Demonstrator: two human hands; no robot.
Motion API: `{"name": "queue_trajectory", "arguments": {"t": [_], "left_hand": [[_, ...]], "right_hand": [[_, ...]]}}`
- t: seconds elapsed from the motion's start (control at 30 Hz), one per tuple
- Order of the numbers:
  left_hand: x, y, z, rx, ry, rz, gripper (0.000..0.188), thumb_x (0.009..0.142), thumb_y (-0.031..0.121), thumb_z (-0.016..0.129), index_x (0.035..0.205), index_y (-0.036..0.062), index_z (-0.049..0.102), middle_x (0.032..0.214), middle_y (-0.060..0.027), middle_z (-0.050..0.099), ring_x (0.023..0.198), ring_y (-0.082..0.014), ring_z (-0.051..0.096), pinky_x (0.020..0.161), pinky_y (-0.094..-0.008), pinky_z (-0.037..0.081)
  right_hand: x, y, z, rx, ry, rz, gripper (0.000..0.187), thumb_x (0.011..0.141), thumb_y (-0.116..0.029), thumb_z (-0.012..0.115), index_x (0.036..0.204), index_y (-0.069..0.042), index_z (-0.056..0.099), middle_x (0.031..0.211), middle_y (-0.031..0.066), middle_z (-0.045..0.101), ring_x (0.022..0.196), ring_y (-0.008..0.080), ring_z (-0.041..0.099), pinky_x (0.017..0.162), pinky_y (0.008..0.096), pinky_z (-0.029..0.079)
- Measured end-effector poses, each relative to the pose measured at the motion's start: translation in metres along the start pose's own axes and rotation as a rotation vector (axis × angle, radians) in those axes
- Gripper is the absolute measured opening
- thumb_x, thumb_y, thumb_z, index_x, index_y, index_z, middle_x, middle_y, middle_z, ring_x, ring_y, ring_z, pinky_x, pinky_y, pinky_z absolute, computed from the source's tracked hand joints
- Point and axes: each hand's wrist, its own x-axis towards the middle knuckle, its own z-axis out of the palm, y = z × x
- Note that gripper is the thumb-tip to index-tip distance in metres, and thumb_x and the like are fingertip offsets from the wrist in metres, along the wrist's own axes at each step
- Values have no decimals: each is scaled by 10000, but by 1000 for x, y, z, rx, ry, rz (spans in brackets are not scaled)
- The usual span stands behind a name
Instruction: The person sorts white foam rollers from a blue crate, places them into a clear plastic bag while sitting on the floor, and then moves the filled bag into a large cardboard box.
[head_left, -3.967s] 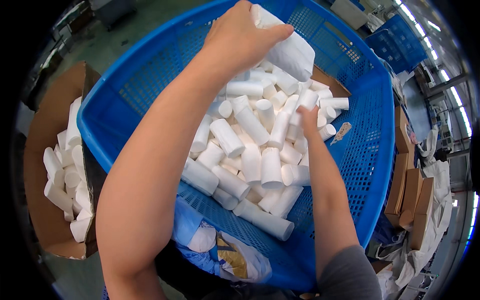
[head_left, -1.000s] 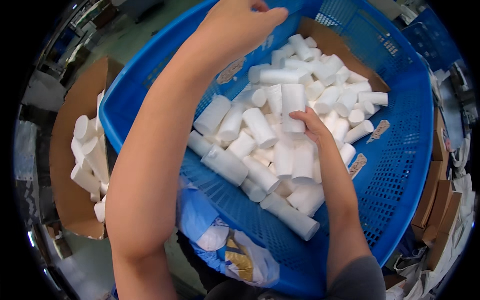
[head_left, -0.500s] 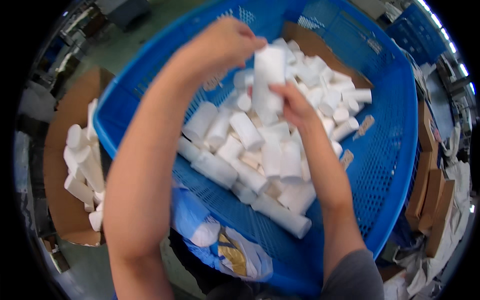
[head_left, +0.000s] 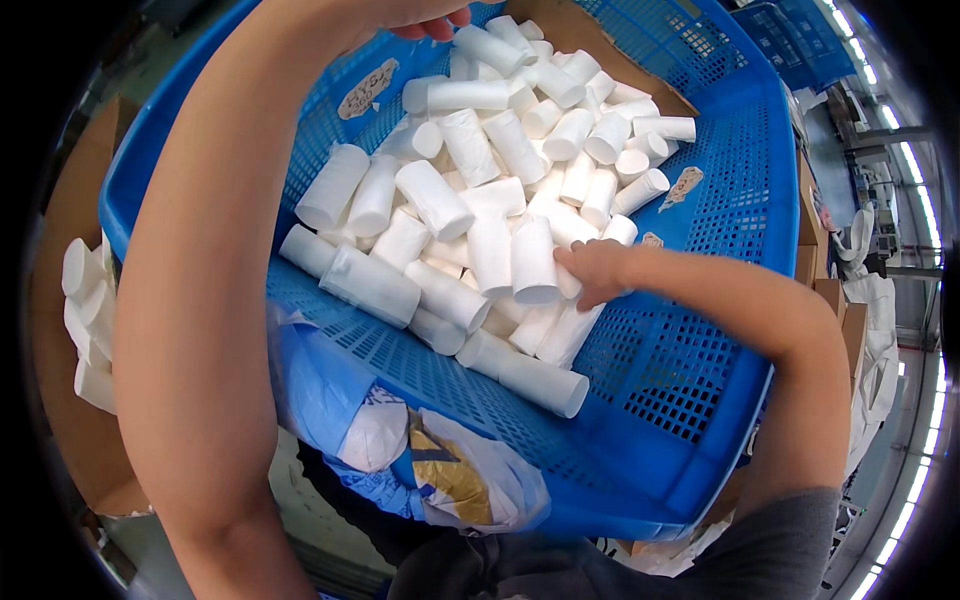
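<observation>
A heap of white cylindrical rolls [head_left: 437, 198], some apparently in clear wrap, lies jumbled in a large blue perforated plastic basket [head_left: 420, 375]. My right hand [head_left: 597, 270] reaches in from the right, its fingers closed at the side of a white roll [head_left: 535, 262] near the front of the heap. Its fingertips are partly hidden among the rolls. At the top edge, above the far left of the heap, is my left hand [head_left: 425, 22]. Most of it is cut off by the picture; only a few curled fingertips show, and whatever it may hold is out of sight.
Left of the basket stands a cardboard box [head_left: 70, 400] with more white rolls. A blue and white plastic bag [head_left: 330, 390] with a gold patch hangs at the basket's near side. Brown cardboard [head_left: 640, 65] lines the far wall. Another blue basket [head_left: 795, 45] stands beyond.
Both hands were together at a white roll lifted above the heap. They have parted: the left went up to the top edge, the right down onto the heap. The view has shifted slightly.
</observation>
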Motion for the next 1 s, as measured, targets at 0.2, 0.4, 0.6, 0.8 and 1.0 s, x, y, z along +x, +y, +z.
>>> {"name": "queue_trajectory", "arguments": {"t": [0.2, 0.4, 0.6, 0.8, 1.0], "left_hand": [[-2, -4, -15, 139, -23, -4, 279, 822, 233, 588, 793, -35, 658, 705, -90, 634, 636, -157, 597, 599, -289, 475], [13, -21, 5, 160, -30, 123, 353, 854, 311, 596, 1014, -1, 643, 773, -79, 629, 678, -142, 592, 627, -259, 487], [7, -7, 11, 201, -13, 108, 309, 849, 258, 593, 968, -22, 643, 701, -89, 609, 596, -143, 572, 552, -269, 469], [7, -3, 9, 225, -68, 72, 297, 852, 244, 586, 939, -36, 638, 675, -83, 591, 579, -141, 545, 551, -272, 444], [1, 4, 11, 203, -81, 73, 234, 799, 188, 596, 834, -40, 633, 641, -102, 587, 569, -156, 545, 516, -296, 420]], "right_hand": [[-7, -23, -35, -66, -21, -87, 699, 615, -258, 755, 1194, -11, 452, 1099, 225, 577, 950, 374, 604, 766, 408, 505], [-27, -54, -53, 809, -381, -259, 513, 775, -376, 674, 1120, -11, 570, 981, 132, 637, 897, 220, 616, 731, 342, 515], [29, 70, -76, -86, 226, 224, 278, 748, -217, 598, 947, -31, 659, 959, 163, 671, 886, 296, 655, 747, 416, 521], [94, 134, -53, 136, 714, 574, 602, 747, -80, 614, 1295, -27, 370, 1291, 199, 428, 1189, 371, 444, 920, 490, 430], [145, 132, -21, -276, 1128, 409, 659, 746, -75, 598, 1356, -68, 347, 1262, 164, 449, 1223, 343, 398, 1019, 490, 299]]}}
